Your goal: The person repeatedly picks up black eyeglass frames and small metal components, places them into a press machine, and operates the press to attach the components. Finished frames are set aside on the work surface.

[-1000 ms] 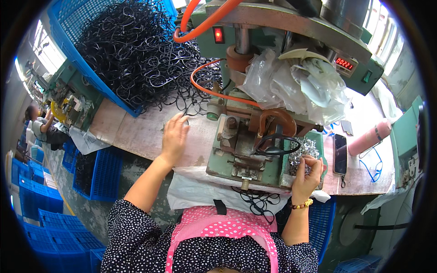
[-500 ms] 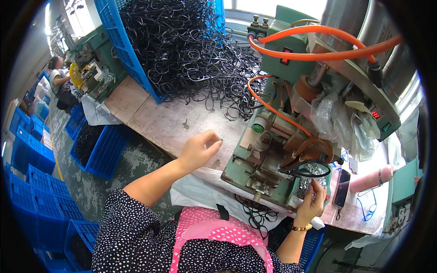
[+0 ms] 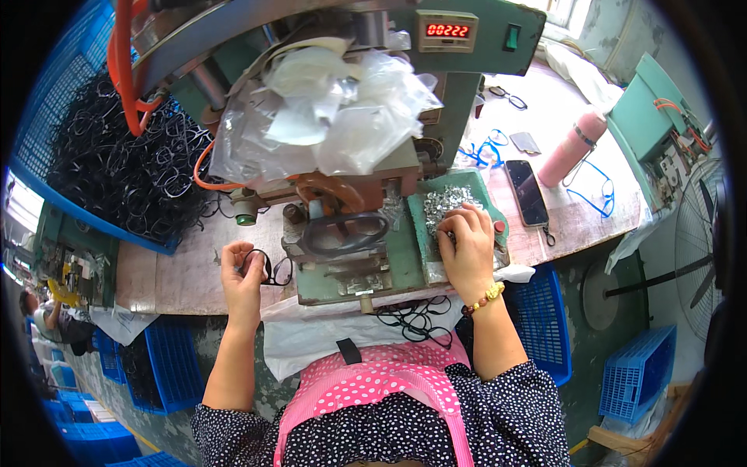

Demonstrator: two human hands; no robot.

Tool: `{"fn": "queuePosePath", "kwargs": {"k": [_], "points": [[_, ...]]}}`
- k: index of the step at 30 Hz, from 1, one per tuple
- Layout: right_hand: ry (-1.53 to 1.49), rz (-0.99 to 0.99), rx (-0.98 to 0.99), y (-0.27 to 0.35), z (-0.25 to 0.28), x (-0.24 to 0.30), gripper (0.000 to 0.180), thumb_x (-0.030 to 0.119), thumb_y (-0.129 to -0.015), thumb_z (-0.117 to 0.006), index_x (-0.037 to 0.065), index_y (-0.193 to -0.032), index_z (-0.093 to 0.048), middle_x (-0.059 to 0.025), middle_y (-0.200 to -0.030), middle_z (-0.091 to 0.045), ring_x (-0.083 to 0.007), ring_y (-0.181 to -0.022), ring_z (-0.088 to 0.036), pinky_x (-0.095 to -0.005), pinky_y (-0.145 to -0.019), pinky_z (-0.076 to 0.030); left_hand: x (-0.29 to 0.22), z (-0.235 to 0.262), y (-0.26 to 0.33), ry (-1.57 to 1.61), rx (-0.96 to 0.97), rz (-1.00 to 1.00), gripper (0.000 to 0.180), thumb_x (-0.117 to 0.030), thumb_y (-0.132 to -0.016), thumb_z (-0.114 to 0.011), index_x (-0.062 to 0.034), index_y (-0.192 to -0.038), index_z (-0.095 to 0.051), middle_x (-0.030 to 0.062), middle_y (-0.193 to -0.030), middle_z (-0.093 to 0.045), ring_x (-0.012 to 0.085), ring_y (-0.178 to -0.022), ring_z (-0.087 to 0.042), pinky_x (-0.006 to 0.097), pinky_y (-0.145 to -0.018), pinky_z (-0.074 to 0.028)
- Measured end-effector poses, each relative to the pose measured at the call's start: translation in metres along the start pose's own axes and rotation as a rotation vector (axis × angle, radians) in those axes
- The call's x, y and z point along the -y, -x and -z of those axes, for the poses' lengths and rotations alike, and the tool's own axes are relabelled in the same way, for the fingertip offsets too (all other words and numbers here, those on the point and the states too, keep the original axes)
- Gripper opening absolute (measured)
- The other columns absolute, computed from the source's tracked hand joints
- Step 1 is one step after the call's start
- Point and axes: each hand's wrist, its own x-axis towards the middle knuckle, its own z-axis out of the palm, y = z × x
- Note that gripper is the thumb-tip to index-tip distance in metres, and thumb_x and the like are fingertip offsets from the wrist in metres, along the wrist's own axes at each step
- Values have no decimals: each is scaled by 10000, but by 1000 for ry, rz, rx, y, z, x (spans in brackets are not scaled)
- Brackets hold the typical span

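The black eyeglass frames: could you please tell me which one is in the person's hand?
The frame pinched in the left hand, beside the green machine; the others lie heaped in the blue crate.

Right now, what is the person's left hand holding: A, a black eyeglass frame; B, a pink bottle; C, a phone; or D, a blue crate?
A: the left hand grips a black eyeglass frame just left of the green machine, while the right hand rests on the small metal parts.

Bright, even daylight; sharp centre, strong fisheye bending, dark rim.
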Motion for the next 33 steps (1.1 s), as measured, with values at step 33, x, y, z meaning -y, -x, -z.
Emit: {"fn": "queuePosePath", "kwargs": {"k": [33], "points": [[-1416, -527, 95, 3, 28, 54, 197, -22, -944, -654, -1, -1140, -652, -23, -1006, -677, -86, -912, -636, -225, -859, -511, -19, 1, 33, 52, 92, 86, 220, -212, -1050, -562, -19, -1065, -666, 8, -753, -608, 50, -626, -482, 198, -585, -374]]}}
